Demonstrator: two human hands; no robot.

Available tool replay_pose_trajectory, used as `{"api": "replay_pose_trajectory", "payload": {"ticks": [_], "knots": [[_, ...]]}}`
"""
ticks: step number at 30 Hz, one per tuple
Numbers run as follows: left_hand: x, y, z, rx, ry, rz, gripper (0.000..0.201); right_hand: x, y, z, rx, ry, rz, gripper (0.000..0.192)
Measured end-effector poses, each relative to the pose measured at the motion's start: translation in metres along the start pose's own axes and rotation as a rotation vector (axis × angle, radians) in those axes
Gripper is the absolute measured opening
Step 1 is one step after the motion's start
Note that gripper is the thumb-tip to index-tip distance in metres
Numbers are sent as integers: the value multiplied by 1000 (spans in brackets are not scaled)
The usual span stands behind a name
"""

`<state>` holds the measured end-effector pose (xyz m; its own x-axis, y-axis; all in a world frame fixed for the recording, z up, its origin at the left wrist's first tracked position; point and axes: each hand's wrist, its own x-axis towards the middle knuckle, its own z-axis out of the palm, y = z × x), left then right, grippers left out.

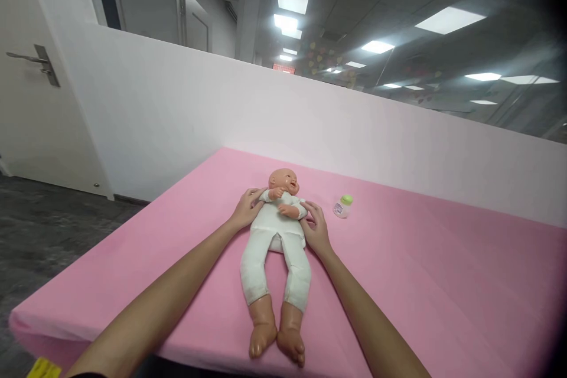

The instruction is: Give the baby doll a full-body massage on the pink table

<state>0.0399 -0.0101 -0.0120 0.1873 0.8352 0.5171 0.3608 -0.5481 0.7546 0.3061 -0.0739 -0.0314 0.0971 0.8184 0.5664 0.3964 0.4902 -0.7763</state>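
A baby doll (277,236) in a white suit lies on its back on the pink surface (420,283), head away from the person and bare feet toward the near edge; the left hand (245,208) rests against the doll's shoulder on that side, its fingers (253,194) curled loosely around the upper arm; the right hand (315,227) lies flat against the other flank, its fingers (312,208) spread apart and touching the doll's sleeve and side, clamped on nothing; the torso sits between the two hands, both of which touch it without lifting it.

Beyond the right fingers and a little outward stands a small bottle (342,207) with a green cap, near them but apart from the doll; behind the surface runs a white partition wall (221,106), and a door (31,100) stands well off past the left fingers.

As I judge it, the hold is light: neither hand has a closed grip, so a lift from here could let the soft body sag or slip through, and the head has no support under it; a wide sweep of the right hand might also knock the bottle over, since it stands close and looks light.
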Motion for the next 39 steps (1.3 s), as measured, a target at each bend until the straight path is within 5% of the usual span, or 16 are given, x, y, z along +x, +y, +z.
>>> {"api": "replay_pose_trajectory", "payload": {"ticks": [10,14,22,27,32,39], "knots": [[1,3,-2,-1,9,-7,49,3,1,-1,-40,-12,-24,43],[0,2,-1,-69,58,-94,40,6,3,0,51,117,110,35],[8,-11,-2,-138,327,-362,36,14,10,-7,531,279,438,52],[7,-12,-4,-237,351,-372,37,17,16,-9,567,391,477,47],[3,-2,-4,-138,354,-299,52,9,6,-6,347,356,286,52],[-2,11,5,227,103,181,38,0,-17,-3,-154,28,-217,38]]}}
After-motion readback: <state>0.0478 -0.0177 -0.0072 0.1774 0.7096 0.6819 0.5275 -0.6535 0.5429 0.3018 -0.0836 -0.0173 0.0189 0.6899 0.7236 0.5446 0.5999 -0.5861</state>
